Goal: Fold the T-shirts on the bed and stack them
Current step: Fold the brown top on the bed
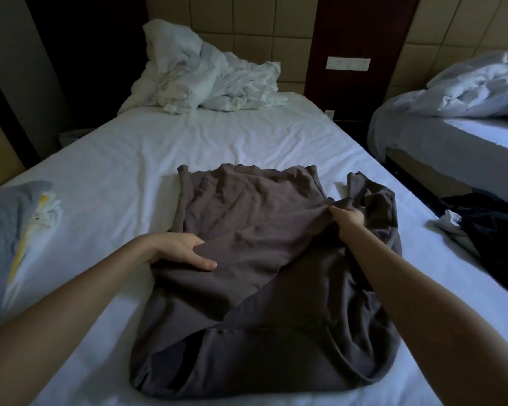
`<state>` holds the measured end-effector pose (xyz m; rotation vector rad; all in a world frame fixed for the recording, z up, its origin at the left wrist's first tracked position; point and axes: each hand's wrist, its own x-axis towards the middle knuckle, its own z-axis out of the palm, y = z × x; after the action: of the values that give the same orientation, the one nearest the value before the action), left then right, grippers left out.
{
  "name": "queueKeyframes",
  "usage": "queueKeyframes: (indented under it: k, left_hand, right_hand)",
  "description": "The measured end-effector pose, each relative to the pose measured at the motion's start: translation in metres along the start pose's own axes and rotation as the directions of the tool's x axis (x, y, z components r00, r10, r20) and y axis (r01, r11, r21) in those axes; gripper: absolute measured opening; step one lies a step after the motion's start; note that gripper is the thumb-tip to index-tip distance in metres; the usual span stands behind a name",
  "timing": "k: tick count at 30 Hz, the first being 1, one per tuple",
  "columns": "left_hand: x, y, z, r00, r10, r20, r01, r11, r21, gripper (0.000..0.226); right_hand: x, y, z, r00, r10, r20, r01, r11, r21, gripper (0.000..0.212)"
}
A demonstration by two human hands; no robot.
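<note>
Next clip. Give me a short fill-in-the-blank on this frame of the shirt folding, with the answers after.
1. The dark T-shirt lies spread on a ____ bed sheet.
2. The left hand and the right hand both grip the ____.
3. The light-blue folded cloth lies on the sheet to the shirt's ____.
Answers: white; T-shirt; left.

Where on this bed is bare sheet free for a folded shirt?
Widest: the white sheet between the crumpled white duvet and the dark grey T-shirt. Narrower: between the pale blue garment and the left hand. Crowded at the right edge, where the right hand pinches cloth.
</note>
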<state>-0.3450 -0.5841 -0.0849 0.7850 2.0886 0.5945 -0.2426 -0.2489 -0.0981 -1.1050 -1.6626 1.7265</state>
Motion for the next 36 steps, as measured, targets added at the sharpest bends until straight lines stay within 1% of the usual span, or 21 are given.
queueKeyframes:
  k: [2,4,5,7,11,14,17,18,20,21,22,23,25,26,27,29,31,32,34,35,36]
  left_hand:
    - [0.004,0.014,-0.005,0.994,0.031,-0.104,-0.027,0.999,0.036,0.057]
    - [0.020,0.029,-0.010,0.963,0.071,-0.261,-0.077,0.997,-0.014,0.029]
    - [0.032,0.038,-0.011,0.946,0.091,-0.311,-0.114,0.992,-0.057,0.024]
    - [0.056,0.058,-0.007,0.940,0.099,-0.327,-0.158,0.975,-0.158,0.024]
    - [0.104,0.097,0.007,0.967,0.075,-0.243,-0.150,0.939,-0.310,0.040]
    - [0.120,0.128,0.010,0.969,0.085,-0.230,-0.189,0.858,-0.477,0.035]
    - [0.127,0.148,0.007,0.961,0.210,-0.180,-0.277,0.745,-0.607,0.026]
    - [0.130,0.152,0.004,0.940,0.243,-0.238,-0.340,0.691,-0.638,0.023]
    - [0.136,0.157,-0.008,0.852,0.206,-0.481,-0.503,0.580,-0.641,0.020]
    - [0.139,0.158,-0.015,0.785,0.152,-0.600,-0.560,0.588,-0.583,0.019]
    - [0.142,0.158,-0.022,0.726,0.124,-0.676,-0.580,0.639,-0.506,0.019]
    - [0.143,0.157,-0.027,0.699,0.130,-0.703,-0.560,0.712,-0.424,0.024]
    - [0.145,0.149,-0.031,0.725,0.166,-0.668,-0.429,0.868,-0.250,0.047]
    - [0.145,0.141,-0.033,0.738,0.176,-0.652,-0.356,0.922,-0.155,0.056]
    - [0.145,0.131,-0.033,0.736,0.177,-0.653,-0.295,0.953,-0.074,0.059]
    - [0.141,0.110,-0.031,0.697,0.177,-0.695,-0.204,0.978,0.044,0.056]
    - [0.131,0.087,-0.026,0.681,0.194,-0.707,-0.156,0.981,0.119,0.051]
    - [0.123,0.076,-0.021,0.698,0.211,-0.684,-0.151,0.977,0.148,0.049]
    - [0.100,0.052,-0.007,0.751,0.226,-0.621,-0.127,0.972,0.200,0.047]
    - [0.086,0.039,0.002,0.777,0.222,-0.589,-0.096,0.967,0.237,0.050]
    - [0.070,0.025,0.012,0.802,0.223,-0.554,-0.063,0.954,0.293,0.059]
  right_hand:
    - [0.000,-0.001,0.003,0.994,-0.109,-0.027,0.108,0.994,-0.019,0.020]
    - [-0.003,-0.005,0.006,0.979,-0.204,0.016,0.204,0.979,-0.013,0.016]
    - [-0.005,-0.008,0.007,0.973,-0.226,0.047,0.226,0.974,0.011,0.015]
    - [-0.008,-0.010,0.006,0.971,-0.218,0.104,0.205,0.971,0.120,0.019]
    - [-0.004,-0.018,0.003,0.947,-0.167,0.275,0.063,0.935,0.350,0.032]
    - [-0.002,-0.030,0.004,0.881,-0.194,0.432,0.011,0.920,0.391,0.032]
    - [0.002,-0.045,0.008,0.828,-0.239,0.508,0.001,0.905,0.425,0.030]
    - [0.004,-0.051,0.010,0.830,-0.254,0.496,-0.002,0.889,0.459,0.029]
    - [0.011,-0.061,0.018,0.868,-0.267,0.418,0.020,0.861,0.508,0.035]
    - [0.017,-0.064,0.022,0.893,-0.259,0.368,0.054,0.873,0.485,0.043]
    - [0.023,-0.066,0.026,0.918,-0.241,0.314,0.093,0.902,0.421,0.053]
    - [0.027,-0.066,0.030,0.938,-0.225,0.263,0.142,0.943,0.302,0.063]
    - [0.034,-0.060,0.037,0.962,-0.193,0.191,0.198,0.980,-0.007,0.077]
    - [0.035,-0.054,0.040,0.967,-0.188,0.170,0.215,0.965,-0.152,0.080]
    - [0.034,-0.048,0.043,0.965,-0.212,0.156,0.250,0.922,-0.294,0.079]
    - [0.025,-0.035,0.048,0.918,-0.356,0.173,0.392,0.753,-0.529,0.065]
    - [0.007,-0.017,0.053,0.801,-0.504,0.322,0.582,0.531,-0.616,0.052]
    - [-0.004,-0.006,0.055,0.736,-0.511,0.444,0.664,0.417,-0.620,0.051]
    - [-0.028,0.019,0.059,0.649,-0.367,0.666,0.751,0.169,-0.639,0.048]
    - [-0.035,0.030,0.058,0.647,-0.263,0.716,0.754,0.077,-0.653,0.049]
    - [-0.037,0.036,0.057,0.668,-0.183,0.721,0.739,0.042,-0.673,0.051]
